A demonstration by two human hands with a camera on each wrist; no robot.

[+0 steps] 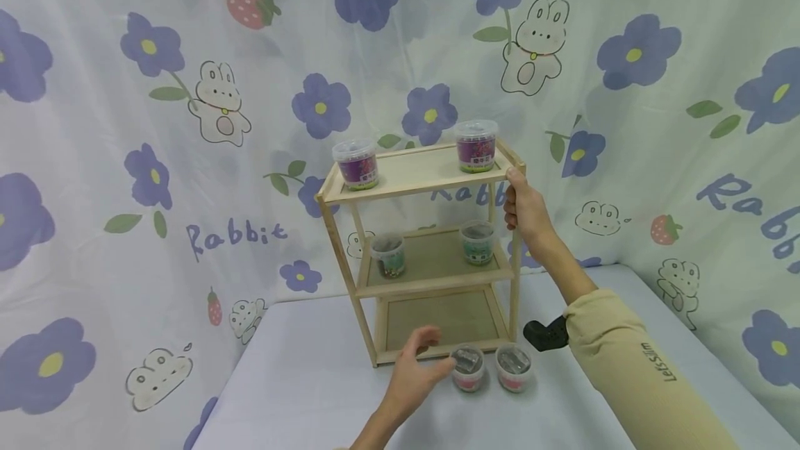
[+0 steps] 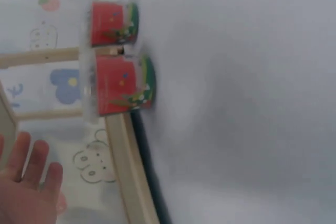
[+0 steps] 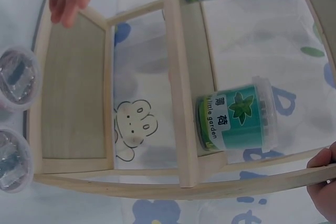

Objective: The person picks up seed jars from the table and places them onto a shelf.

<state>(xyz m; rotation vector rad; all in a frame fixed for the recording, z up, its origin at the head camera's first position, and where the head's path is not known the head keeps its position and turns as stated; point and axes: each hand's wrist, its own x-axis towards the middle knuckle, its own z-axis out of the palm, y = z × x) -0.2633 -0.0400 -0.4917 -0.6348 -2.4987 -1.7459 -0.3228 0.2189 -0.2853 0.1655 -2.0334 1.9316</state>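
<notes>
A three-tier wooden shelf (image 1: 431,290) stands on the table. My right hand (image 1: 531,210) grips its front right post near the top; in the right wrist view the fingers (image 3: 321,182) curl round the post. My left hand (image 1: 415,370) hovers before the bottom tier with fingers spread, holding nothing. Nearest to it is a red-labelled plastic tub (image 1: 467,368), with a matching tub (image 1: 514,368) to its right on the table. Two purple-labelled tubs, left (image 1: 356,165) and right (image 1: 476,148), sit on the top tier. Green-labelled tubs, left (image 1: 389,255) and right (image 1: 478,243), occupy the middle tier.
A black object (image 1: 546,334) lies on the table right of the shelf, partly hidden by the right sleeve (image 1: 631,353). Behind the shelf hangs a white curtain (image 1: 387,54) printed with flowers and rabbits. The white tabletop (image 1: 281,380) extends left of the shelf.
</notes>
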